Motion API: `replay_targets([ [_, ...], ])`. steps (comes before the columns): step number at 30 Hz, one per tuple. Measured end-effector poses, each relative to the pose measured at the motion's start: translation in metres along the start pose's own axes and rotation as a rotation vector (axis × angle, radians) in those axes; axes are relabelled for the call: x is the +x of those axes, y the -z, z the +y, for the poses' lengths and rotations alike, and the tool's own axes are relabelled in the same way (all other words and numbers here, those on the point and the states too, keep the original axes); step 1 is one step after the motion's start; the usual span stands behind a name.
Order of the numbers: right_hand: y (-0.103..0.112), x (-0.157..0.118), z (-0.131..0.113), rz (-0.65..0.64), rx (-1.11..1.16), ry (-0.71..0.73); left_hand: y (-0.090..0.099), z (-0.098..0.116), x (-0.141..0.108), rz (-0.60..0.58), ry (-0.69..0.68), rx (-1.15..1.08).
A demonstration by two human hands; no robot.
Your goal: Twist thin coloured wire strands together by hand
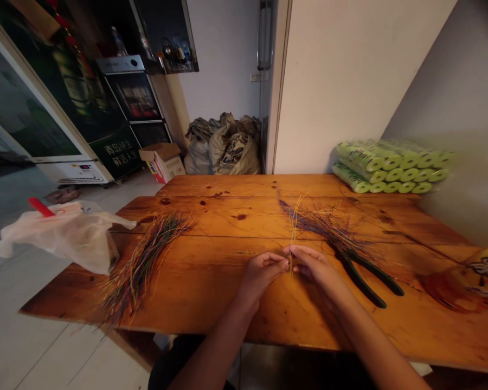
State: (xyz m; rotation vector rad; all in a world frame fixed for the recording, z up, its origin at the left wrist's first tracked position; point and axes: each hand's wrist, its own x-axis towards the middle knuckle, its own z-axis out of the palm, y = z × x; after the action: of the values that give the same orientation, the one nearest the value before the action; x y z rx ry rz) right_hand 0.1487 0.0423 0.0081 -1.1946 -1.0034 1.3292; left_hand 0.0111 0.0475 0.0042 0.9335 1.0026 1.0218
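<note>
Over the front middle of the wooden table, my left hand (267, 269) and my right hand (310, 261) meet around a few thin yellow wires (295, 225). The wires stand nearly upright, their loose ends spreading above my fingers. Both hands are closed, thumb against fingers; how many wires each one pinches is too small to tell. Right of my hands lie pliers with dark green handles (364, 273). Their jaws rest by a loose pile of purple and yellow wires (321, 219). To the left is a thick bundle of many-coloured wires (148, 260), hanging slightly past the table's front edge.
A white plastic bag (65, 230) sits at the table's left corner. Green-wrapped rolls (390, 167) are stacked at the back right, by the wall. An orange container (472, 279) stands at the right. Behind the table (223, 298) are stuffed sacks (223, 146) and a cardboard box (162, 161).
</note>
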Motion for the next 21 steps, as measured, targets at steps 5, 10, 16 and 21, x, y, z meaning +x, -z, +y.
replay_targets([
  [5, 0.002, -0.002, -0.004, -0.043, -0.044, 0.008, 0.004, 0.007, 0.0, -0.046, -0.083, 0.01],
  [10, 0.004, -0.008, -0.007, -0.211, -0.209, 0.022, 0.011, 0.012, 0.002, -0.091, -0.057, 0.012],
  [16, 0.007, -0.007, 0.002, -0.31, -0.339, 0.081, 0.013, 0.018, 0.001, -0.095, -0.084, 0.09],
  [21, 0.011, -0.007, 0.004, -0.432, -0.315, 0.043, 0.013, 0.013, 0.003, -0.025, -0.104, 0.041],
])
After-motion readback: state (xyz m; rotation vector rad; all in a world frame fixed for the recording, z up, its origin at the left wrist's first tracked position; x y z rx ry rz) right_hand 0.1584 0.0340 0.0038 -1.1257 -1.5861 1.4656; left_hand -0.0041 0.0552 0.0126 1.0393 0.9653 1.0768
